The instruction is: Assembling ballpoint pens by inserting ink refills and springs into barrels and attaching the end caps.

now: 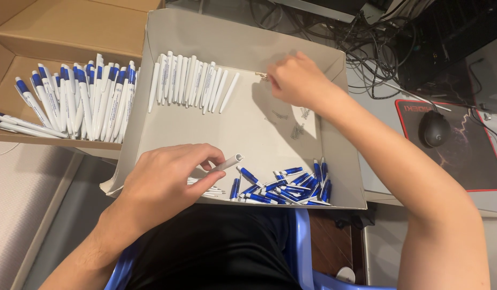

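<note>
A grey worktop (pixel 377 107) holds two boxes side by side. The bigger one is a shallow grey cardboard tray (pixel 243 40) right in front of the person, and its near edge hangs over their lap. To its left is a brown cardboard box (pixel 60 27) with its flaps open and no label that can be seen. In that brown box lie the finished pens (pixel 76 99), white with blue tops, packed close together. At the back of the grey tray is a neat row of plain white pen barrels (pixel 189 83). At the front is a messy heap of blue pen tops (pixel 283 188). In the middle lie some tiny springs (pixel 298 129), very small and hard to see. The left hand (pixel 162 182) has its grip closed on one white barrel (pixel 229 161), held just above the tray floor near the blue heap. The right hand (pixel 296 80) pinches something tiny at the back of the tray; it looks like a spring, but it is too small to be sure. A spring that small could slip out and bounce away. The tray could also tip off the lap if an arm bumps it.
</note>
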